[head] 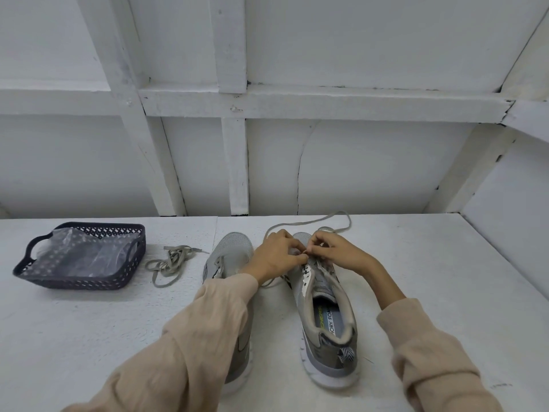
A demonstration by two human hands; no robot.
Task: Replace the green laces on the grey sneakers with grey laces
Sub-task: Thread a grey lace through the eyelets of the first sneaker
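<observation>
A: Wide white counter [445, 278], and on it the right sneaker [329, 331], grey, toe pointing away. That is the marker. The left sneaker [231, 251] stands just left of it.

B: Well left of the marker sits a dark basket [74, 282] with clear plastic inside.

A: Over the marker's eyelets, the left hand [276, 255] is curled, pinching the lace [312, 223]. The right hand [335, 251] pinches it too.

B: It loops beyond the marker's toe. A loose lace [169, 263] lies bundled farther left, before the basket. Grey or green? Cannot tell.
</observation>
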